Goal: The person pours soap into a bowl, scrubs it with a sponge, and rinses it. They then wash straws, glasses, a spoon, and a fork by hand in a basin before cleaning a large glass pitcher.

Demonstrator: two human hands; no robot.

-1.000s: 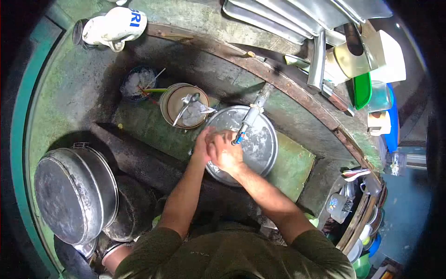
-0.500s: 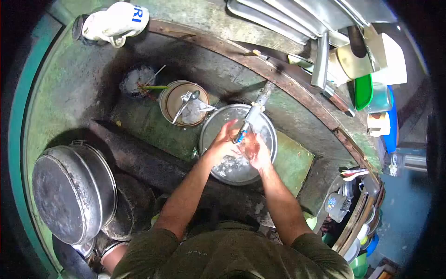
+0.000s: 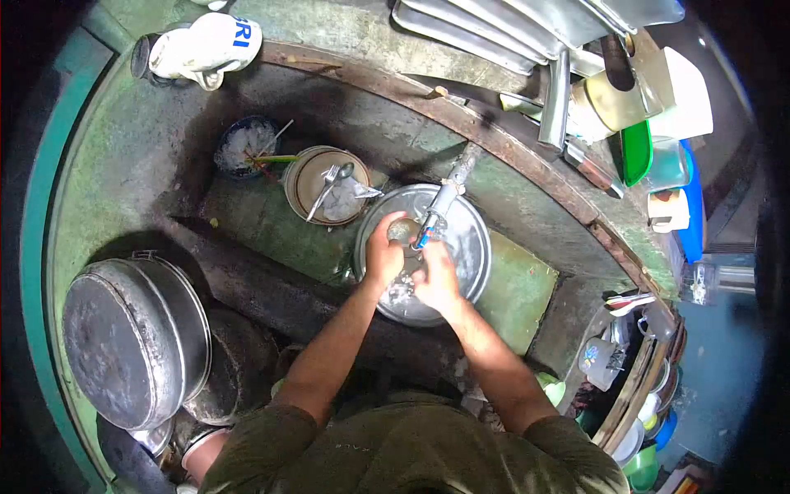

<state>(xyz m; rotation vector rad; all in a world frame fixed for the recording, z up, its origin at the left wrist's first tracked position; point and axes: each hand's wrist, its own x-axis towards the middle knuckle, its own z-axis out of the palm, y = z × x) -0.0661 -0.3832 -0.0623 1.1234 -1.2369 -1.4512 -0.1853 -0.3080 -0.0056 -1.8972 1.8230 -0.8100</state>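
A clear drinking glass point(image 3: 402, 230) is gripped in my left hand point(image 3: 384, 257), its thumb and fingers wrapped round the side, just left of the tap. My right hand point(image 3: 438, 278) is close on the other side, with thumb and fingers apart and slightly curled; whether it touches the glass is hard to make out. Between the hands comes the metal tap point(image 3: 445, 198) with its blue handle point(image 3: 424, 238), which hides part of the fingers. Below both hands sits a round metal basin point(image 3: 473, 284) with whitish, wet-looking contents.
Left of the basin stands a round tub point(image 3: 295, 193) with a fork, a spoon and a plastic bag. A dark bowl point(image 3: 233, 165) lies behind it. Large metal pots point(image 3: 123, 337) stack at lower left. Knives, containers and trays point(image 3: 477, 37) line the ledge point(image 3: 494, 136) above.
My hands have turned: the left now holds the glass left of the tap, and the right has drawn down and left, its fingers more curled. The view has shifted slightly.
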